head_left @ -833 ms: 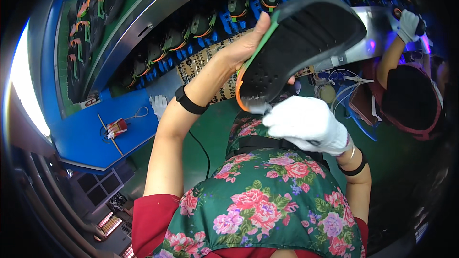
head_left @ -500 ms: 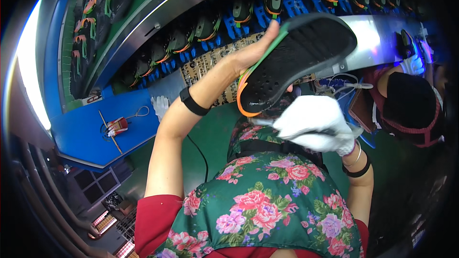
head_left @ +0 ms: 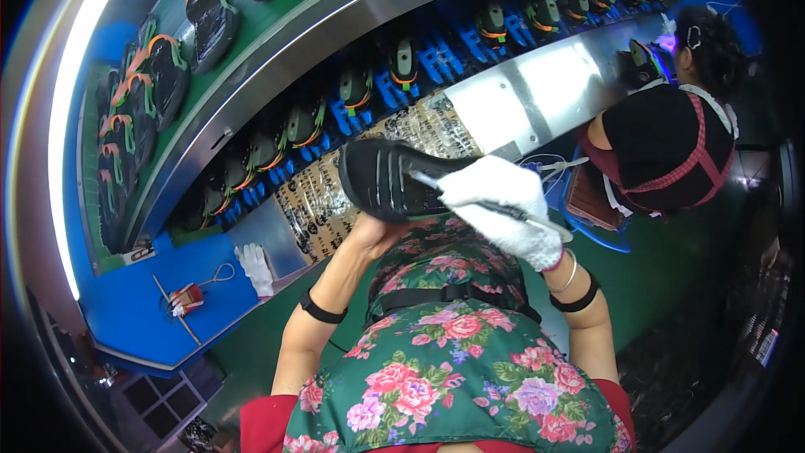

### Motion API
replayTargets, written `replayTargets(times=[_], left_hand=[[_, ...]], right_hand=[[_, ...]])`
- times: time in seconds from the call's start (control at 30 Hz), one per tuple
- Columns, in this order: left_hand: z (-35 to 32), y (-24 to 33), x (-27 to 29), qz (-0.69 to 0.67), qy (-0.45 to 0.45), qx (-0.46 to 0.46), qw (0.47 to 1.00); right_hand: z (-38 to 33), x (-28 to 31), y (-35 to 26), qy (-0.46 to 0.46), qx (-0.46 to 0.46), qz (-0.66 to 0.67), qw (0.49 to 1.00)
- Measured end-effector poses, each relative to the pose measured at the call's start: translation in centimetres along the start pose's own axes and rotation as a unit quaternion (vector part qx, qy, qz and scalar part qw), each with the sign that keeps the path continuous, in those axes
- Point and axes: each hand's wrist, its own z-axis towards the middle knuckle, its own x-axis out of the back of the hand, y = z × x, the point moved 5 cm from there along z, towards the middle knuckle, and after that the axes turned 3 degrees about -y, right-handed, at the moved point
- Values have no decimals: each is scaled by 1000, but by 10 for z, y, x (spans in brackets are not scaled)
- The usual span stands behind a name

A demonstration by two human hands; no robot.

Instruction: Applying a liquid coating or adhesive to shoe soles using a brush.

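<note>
A black shoe sole [head_left: 381,180] lies tilted in front of me, with shiny wet-looking ridges on the face toward me. My left hand [head_left: 377,233], bare, is closed on its lower edge; the sole hides most of the fingers. In a white glove, my right hand [head_left: 501,201] grips a thin brush [head_left: 426,179]. The brush's pale tip touches the sole near its ridges, and the far end of its handle sticks out past the glove. Where the sole runs behind the glove, its right end is hidden.
Beyond the sole, shoe parts on blue holders [head_left: 402,63] line the conveyor. More soles [head_left: 210,25] lie on the green upper belt. A blue table [head_left: 126,302] at left bears a red can [head_left: 186,298] and a white glove [head_left: 253,267]. A co-worker [head_left: 662,147] sits at right.
The sole has come down and left and turned, its ridged end now at the left. My left hand moved from its upper edge to beneath it. The brush now touches its face.
</note>
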Motion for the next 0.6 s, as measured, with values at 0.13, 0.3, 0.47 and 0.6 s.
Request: replayTargets(times=[0.13, 0.3, 0.47, 0.6], left_hand=[[-7, 17, -10, -180, -137, -60, 972], [-15, 19, -43, -399, -199, 12, 895], [-5, 11, -70, -387, -280, -7, 878], [4, -5, -83, -404, -239, 8, 883]], right_hand=[[-4, -4, -16, 4, 36, -4, 999], [-3, 3, -37, 78, 56, -65, 993], [8, 16, -53, 84, 56, -115, 988], [18, 20, -65, 80, 81, -163, 980]])
